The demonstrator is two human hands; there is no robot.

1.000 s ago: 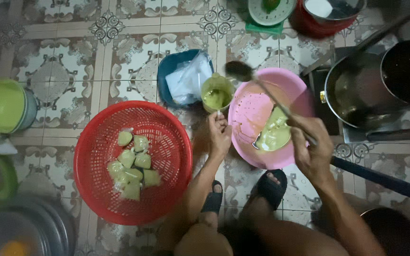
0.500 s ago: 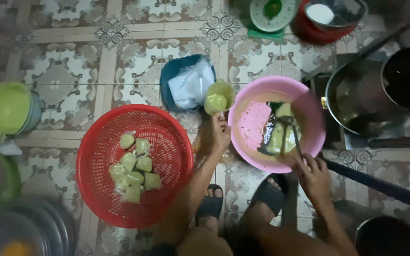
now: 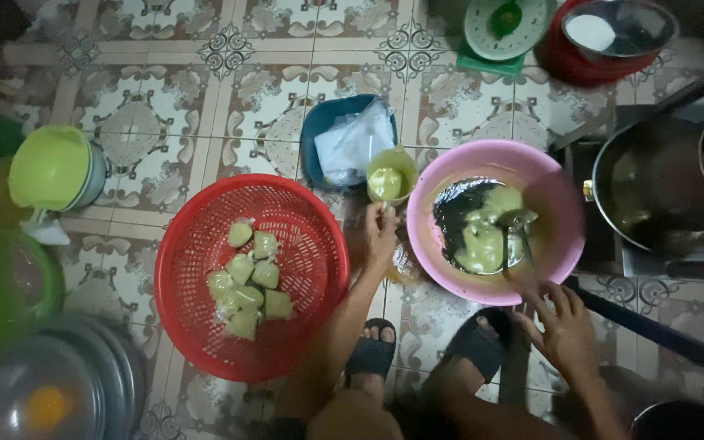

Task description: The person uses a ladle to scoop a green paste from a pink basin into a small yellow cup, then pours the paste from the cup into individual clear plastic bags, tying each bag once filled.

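Note:
My left hand [image 3: 381,230] grips the edge of a small clear bag [image 3: 391,176] partly filled with green batter, held upright on the floor between the baskets. A pink bowl [image 3: 564,236] to its right holds dark and green batter, with a metal ladle [image 3: 517,230] resting in it. My right hand [image 3: 562,327] hovers just below the bowl's near rim, fingers apart and empty, close to the ladle's handle. A red basket [image 3: 303,236] at the left holds several filled green bags [image 3: 248,277].
A blue tub [image 3: 319,130] with clear plastic bags sits behind the small bag. Dark pots [image 3: 653,187] stand on the right, a scale [image 3: 503,24] and red container [image 3: 588,57] at the back, green bowls and metal lids at the left. My sandalled feet [image 3: 417,350] are on the tiled floor.
My right hand lowered the ladle into the pink bowl, let go and drew back toward me. The left hand kept hold of the bag.

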